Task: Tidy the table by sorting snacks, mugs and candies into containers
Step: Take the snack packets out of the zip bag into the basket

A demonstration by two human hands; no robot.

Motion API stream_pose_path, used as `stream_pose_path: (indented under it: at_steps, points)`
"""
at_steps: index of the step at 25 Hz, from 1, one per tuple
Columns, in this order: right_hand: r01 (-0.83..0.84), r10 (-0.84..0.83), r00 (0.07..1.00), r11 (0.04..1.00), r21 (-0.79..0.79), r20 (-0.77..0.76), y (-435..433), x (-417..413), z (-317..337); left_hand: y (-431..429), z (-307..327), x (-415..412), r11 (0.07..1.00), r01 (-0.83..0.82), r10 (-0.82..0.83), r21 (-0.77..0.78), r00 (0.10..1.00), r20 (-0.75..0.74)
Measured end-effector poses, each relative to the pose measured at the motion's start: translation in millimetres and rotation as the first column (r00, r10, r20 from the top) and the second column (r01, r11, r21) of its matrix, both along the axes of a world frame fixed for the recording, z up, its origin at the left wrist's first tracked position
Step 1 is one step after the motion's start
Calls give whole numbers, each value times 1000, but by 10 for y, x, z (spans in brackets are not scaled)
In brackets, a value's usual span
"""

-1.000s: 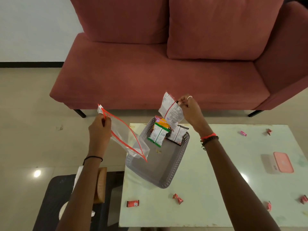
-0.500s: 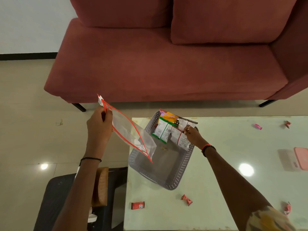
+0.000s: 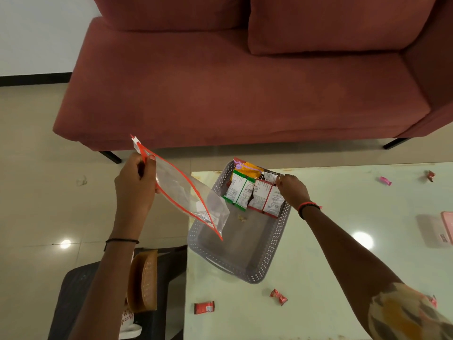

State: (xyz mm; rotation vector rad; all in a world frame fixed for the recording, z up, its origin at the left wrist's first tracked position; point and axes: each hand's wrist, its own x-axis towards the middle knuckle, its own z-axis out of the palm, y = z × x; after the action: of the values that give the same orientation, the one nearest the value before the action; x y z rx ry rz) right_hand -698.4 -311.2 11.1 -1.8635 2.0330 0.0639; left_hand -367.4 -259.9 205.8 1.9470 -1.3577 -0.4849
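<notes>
A grey perforated basket [image 3: 257, 263] sits at the glass table's left end, with snack packets lined up at its far side: a green-edged one [image 3: 239, 191], a red-edged one [image 3: 266, 198] and an orange one [image 3: 247, 166]. My right hand [image 3: 291, 188] is over the basket's far right corner, its fingers pinching the top of the red-edged packet, which lies in the basket. My left hand [image 3: 136, 182] grips the top corner of a clear zip bag with an orange seal [image 3: 186, 192], held in the air left of the basket.
Wrapped candies lie loose on the table [image 3: 318, 303]: red ones [image 3: 204, 307] [image 3: 278, 296] near the front, a pink one [image 3: 384, 180] and a red one [image 3: 430, 175] at the back right. A pink box [image 3: 438, 229] sits at the right edge. A red sofa [image 3: 245, 94] stands behind.
My right hand came down from the air with the red-edged packet and set it in the basket beside the green one. The left hand kept the zip bag in place.
</notes>
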Motion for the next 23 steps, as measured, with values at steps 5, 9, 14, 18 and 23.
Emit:
stream_pose_path:
  at_steps: [5,9,14,18,23]
  points:
    - [4,-4,998,1000,-1,-61,13,12,-57,19,5,-24,1000,15,-15,-2,1000,-26]
    - [-11,5,993,999,-51,-116,46,-24,-124,43,-3,-19,1000,19,-19,-6,999,-32]
    - [12,-17,994,999,-53,-104,147,-67,-190,108,-4,-41,1000,22,-21,12,999,-47]
    - [133,-136,991,974,-184,-4,307,108,-99,166,16,-104,999,24,-22,32,998,-66]
    - [26,-37,907,999,32,419,1089,624,108,210,90,-295,998,30,-20,63,987,-159]
